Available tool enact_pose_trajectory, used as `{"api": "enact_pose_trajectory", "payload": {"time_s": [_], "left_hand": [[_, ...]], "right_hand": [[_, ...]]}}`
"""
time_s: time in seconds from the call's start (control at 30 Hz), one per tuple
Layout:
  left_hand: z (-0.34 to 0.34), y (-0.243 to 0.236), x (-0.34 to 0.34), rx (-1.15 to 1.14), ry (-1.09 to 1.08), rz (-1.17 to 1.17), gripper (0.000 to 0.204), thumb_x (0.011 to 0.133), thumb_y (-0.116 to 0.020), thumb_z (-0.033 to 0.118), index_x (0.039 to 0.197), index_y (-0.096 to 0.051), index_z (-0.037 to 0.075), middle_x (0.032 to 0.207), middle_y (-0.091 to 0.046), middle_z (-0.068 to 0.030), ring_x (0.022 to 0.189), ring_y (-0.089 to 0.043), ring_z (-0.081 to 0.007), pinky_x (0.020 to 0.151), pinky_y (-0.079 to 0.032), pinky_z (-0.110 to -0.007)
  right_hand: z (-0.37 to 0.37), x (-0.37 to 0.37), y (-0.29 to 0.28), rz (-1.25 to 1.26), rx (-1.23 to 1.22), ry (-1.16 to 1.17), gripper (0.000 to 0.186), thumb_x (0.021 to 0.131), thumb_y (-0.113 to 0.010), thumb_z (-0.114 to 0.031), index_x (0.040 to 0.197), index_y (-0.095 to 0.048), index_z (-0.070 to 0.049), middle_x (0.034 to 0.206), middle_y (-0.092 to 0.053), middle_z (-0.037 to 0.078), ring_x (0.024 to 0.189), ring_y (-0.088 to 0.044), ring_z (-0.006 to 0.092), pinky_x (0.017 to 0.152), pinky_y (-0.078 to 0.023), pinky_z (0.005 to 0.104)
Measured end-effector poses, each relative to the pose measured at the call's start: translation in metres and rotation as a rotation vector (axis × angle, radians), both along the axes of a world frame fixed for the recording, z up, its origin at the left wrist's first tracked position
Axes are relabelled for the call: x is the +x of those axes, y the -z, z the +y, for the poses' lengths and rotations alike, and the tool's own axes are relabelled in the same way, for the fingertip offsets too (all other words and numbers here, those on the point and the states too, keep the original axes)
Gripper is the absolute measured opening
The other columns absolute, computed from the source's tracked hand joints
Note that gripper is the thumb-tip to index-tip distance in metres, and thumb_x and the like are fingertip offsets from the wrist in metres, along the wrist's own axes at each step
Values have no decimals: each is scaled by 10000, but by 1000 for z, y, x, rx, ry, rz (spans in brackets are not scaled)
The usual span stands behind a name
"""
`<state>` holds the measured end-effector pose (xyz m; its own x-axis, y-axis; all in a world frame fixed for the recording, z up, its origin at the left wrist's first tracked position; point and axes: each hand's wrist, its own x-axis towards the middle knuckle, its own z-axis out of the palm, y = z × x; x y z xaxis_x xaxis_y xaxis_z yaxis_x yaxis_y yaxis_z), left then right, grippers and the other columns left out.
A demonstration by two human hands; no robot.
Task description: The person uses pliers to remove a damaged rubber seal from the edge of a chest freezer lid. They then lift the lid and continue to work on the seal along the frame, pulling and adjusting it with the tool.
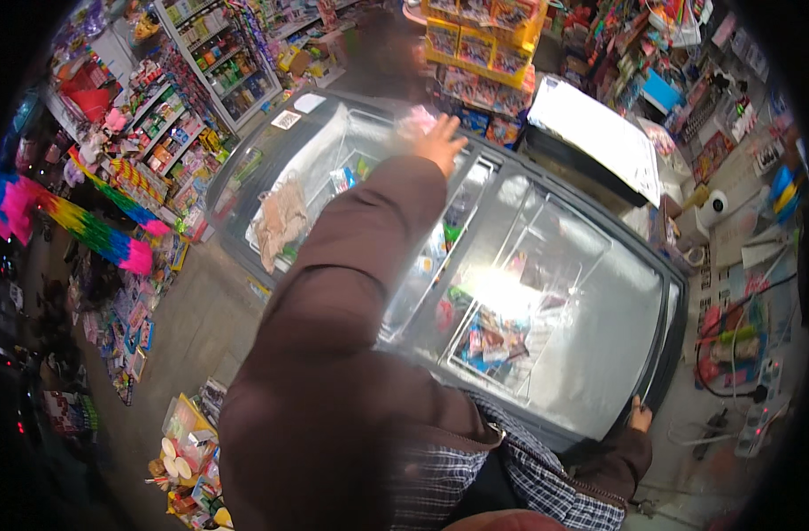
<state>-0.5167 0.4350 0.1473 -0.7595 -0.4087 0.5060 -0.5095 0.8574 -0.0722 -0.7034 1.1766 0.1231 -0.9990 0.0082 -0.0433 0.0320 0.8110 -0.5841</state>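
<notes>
A chest freezer (661,354) with curved sliding glass lids (590,292) fills the middle of the view, with packaged frozen goods (497,341) under the glass. My left arm in a brown sleeve reaches far across it. My left hand (440,142) lies flat on the far part of the glass with the fingers spread, holding nothing. My right hand (639,414) sits at the freezer's near right black rim, fingers curled over the edge. A crumpled beige cloth (281,221) lies on the left lid.
Shelves packed with small goods (157,133) line the left aisle, beside a rainbow-coloured garland (95,232). Yellow boxes (480,44) are stacked behind the freezer, next to a white panel (599,133). Cables and power strips (758,411) lie at the right. A basket of goods (188,451) stands lower left.
</notes>
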Motion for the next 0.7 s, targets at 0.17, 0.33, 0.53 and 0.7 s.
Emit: {"api": "enact_pose_trajectory", "payload": {"time_s": [0.17, 0.33, 0.53, 0.7], "left_hand": [[-80, 34, -41, 162, -458, -250, 335, 896, -439, 280, 1205, -569, 286, 1450, -323, -18, 1362, -261, -210, 1029, -208, -620], [-109, 20, 38, -11, -472, -227, 340, 878, -508, 241, 1211, -574, 265, 1456, -302, -69, 1319, -325, -268, 1024, -288, -553], [85, 13, 85, 780, 222, 30, 414, 842, -609, 223, 1197, -544, 20, 1221, -545, -190, 1082, -552, -347, 920, -438, -384], [198, 73, 107, 1252, 91, 210, 451, 889, -579, 249, 1245, -444, 7, 1047, -600, -162, 922, -605, -260, 743, -503, -341]], "right_hand": [[-3, 0, 3, 89, 66, -46, 422, 878, -624, -318, 801, -589, 96, 644, -522, 67, 613, -448, 158, 598, -411, 335], [9, -3, 7, -52, 162, 15, 453, 861, -634, -363, 819, -605, 88, 681, -570, 115, 656, -483, 184, 662, -438, 360], [14, -7, 17, -70, -59, 9, 441, 884, -615, -347, 858, -605, 93, 788, -591, 83, 746, -511, 158, 719, -425, 292], [14, -15, 24, -89, -78, 24, 434, 881, -622, -343, 866, -603, 90, 794, -579, 66, 762, -489, 144, 735, -412, 277]]}}
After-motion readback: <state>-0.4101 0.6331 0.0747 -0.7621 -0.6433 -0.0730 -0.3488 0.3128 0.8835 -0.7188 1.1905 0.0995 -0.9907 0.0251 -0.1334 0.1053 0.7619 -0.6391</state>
